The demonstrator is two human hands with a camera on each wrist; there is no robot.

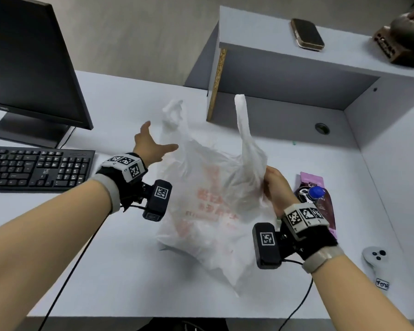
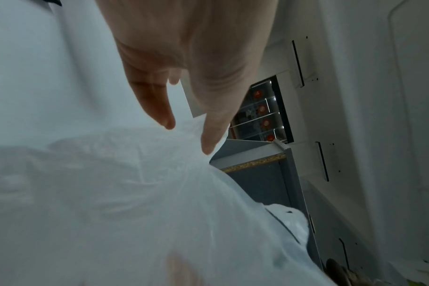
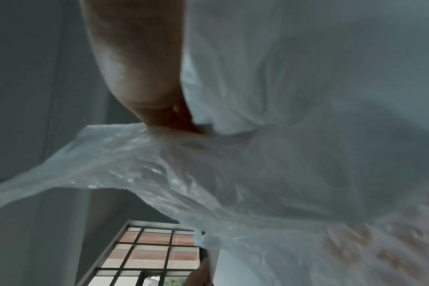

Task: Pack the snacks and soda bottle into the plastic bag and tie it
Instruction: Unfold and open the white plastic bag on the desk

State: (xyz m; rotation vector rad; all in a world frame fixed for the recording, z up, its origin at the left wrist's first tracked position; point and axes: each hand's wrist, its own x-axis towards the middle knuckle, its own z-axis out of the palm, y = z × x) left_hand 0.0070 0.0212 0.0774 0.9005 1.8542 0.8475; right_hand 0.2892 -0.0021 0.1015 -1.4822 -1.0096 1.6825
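A translucent white plastic bag (image 1: 210,201) with red print stands mid-desk, both handles sticking up. My right hand (image 1: 274,185) pinches the bag's right rim below the right handle (image 1: 243,120); in the right wrist view the fingers (image 3: 174,116) pinch the film (image 3: 208,174). My left hand (image 1: 151,144) is spread open just left of the left handle (image 1: 173,113), holding nothing; in the left wrist view its fingertips (image 2: 208,147) hover at the bag (image 2: 135,193). A pink snack packet (image 1: 320,201) and a blue-capped soda bottle (image 1: 316,192) lie right of the bag, partly hidden behind my right wrist.
A monitor (image 1: 29,60) and keyboard (image 1: 36,168) stand at the left. A raised shelf (image 1: 296,68) at the back carries a small dark case (image 1: 307,34). A white controller (image 1: 375,259) lies near the right wall. Cables hang over the desk's front edge.
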